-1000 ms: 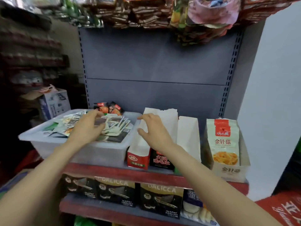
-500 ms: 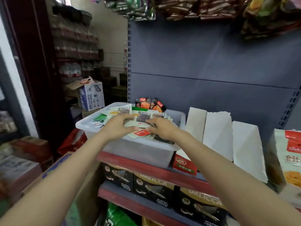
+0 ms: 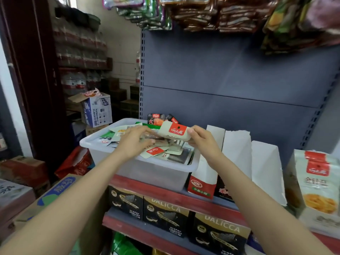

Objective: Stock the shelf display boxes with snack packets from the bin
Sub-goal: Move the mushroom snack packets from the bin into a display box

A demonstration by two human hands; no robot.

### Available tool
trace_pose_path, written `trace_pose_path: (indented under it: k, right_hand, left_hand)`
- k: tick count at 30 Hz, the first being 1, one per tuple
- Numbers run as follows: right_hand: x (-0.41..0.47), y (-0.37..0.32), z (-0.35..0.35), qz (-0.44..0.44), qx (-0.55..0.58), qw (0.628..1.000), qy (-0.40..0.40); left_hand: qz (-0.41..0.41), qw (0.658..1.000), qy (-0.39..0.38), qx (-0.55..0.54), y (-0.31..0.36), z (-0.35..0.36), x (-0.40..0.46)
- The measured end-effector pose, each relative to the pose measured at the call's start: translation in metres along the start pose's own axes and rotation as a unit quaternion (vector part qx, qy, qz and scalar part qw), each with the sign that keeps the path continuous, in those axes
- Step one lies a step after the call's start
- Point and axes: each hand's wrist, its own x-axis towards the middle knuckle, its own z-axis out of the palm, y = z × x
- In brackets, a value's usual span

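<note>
Starting at the left, a blue and white carton (image 3: pixel 97 111) sits well back on the floor stock beside the shelf unit, clear of the work. Next comes the translucent bin (image 3: pixel 147 172) on the red-edged shelf (image 3: pixel 165 196), heaped with loose snack packets (image 3: pixel 161 150) in pale wrappers with red labels. The left hand (image 3: pixel 132 142) reaches over the heap with fingers curled down among the packets; whether it pinches one or only rests on them cannot be told from this angle. Just right of it, the right hand (image 3: pixel 200 142) holds up a small stack of pale packets (image 3: pixel 174 132), thumb and fingers clamped on the stack's right end, above the bin's far right corner. Right of the bin stand the display boxes (image 3: pixel 237 155), white flaps raised, the nearest one touching the bin's wall; a printed mushroom snack box (image 3: pixel 318 181) ends the row. The likely trouble is the grip itself: the stack is held at one end only, so the slick wrappers could fan out and slide back into the bin or down behind the shelf during the carry. The tall flaps could also catch the stack's edge and fold inward, blocking the opening, and packets of a different flavour might be carried into the wrong box.
</note>
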Motion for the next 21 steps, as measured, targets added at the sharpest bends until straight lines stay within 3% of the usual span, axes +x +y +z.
trace_pose_path:
  k: [5,8,17,21]
  right_hand:
    - [-0.015,-0.008,-0.024,0.059,0.147,0.984,0.085]
    - [-0.028,-0.010,-0.046,0.097,0.191,0.971,0.105]
    - [-0.081,-0.016,-0.138,0.060,0.165,0.961,0.215]
    - [-0.106,-0.020,-0.184,0.035,0.115,0.950,0.288]
  left_hand:
    - [0.089,0.993,0.066,-0.037,0.058,0.014,0.004]
    - [0.106,0.989,0.058,-0.087,0.088,0.023,0.008]
    - [0.127,0.979,0.018,-0.161,0.183,0.077,0.007]
    - [0.133,0.966,-0.074,-0.208,0.226,0.115,0.001]
